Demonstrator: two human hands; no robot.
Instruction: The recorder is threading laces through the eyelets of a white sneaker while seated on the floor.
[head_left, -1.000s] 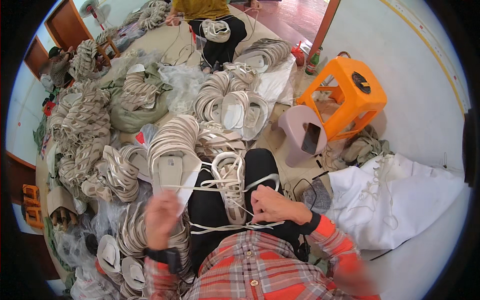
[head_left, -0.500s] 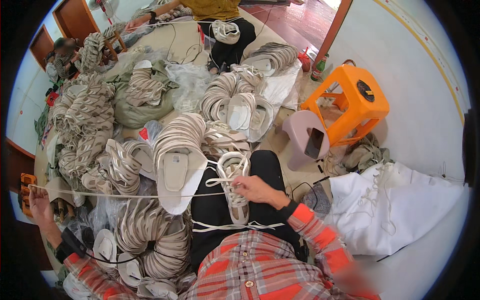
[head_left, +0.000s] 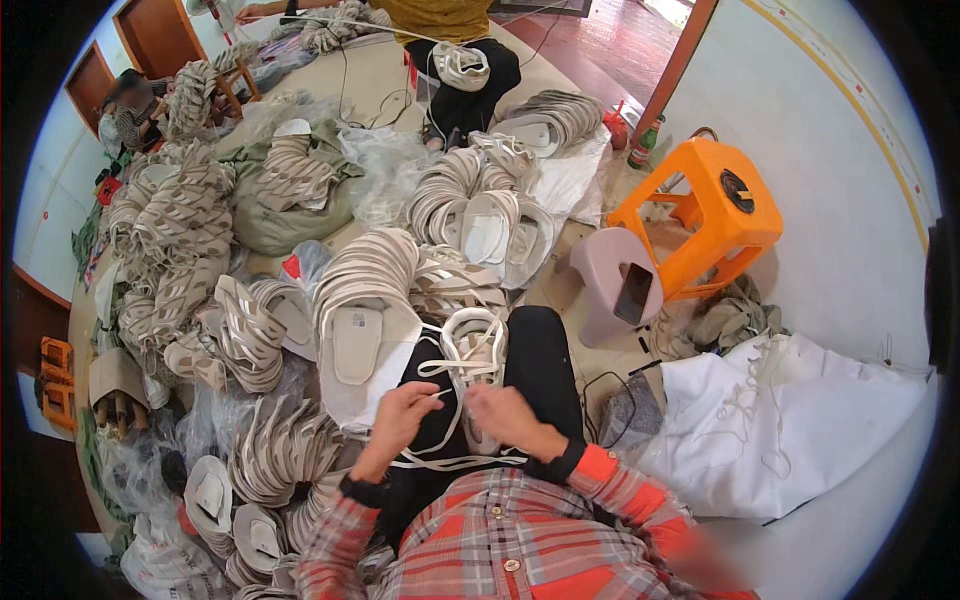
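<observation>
A beige and white shoe upper [head_left: 474, 340] lies lengthwise on my lap, its opening toward the far side. White lace [head_left: 437, 368] loops out from its left side, and more lace [head_left: 450, 464] trails across my thighs. My left hand [head_left: 400, 425] is beside the upper, thumb and fingers pinched on a lace with its tip poking out to the right. Over the near part of the upper is my right hand [head_left: 510, 415], its fingers bent and slightly blurred; whether lace is between them is hard to see.
Stacked shoe uppers [head_left: 365, 290] lie just left of my knees, with further piles [head_left: 180, 220] beyond. On the right stand a mauve stool [head_left: 605, 275] bearing a phone [head_left: 632, 292], an orange stool [head_left: 710, 200] and white cloth [head_left: 780, 430]. Another person [head_left: 440, 25] sits ahead, pulling lace.
My left hand has come in from far left to beside the upper, and the lace stretched between my hands is now slack. My right hand has moved slightly nearer to me.
</observation>
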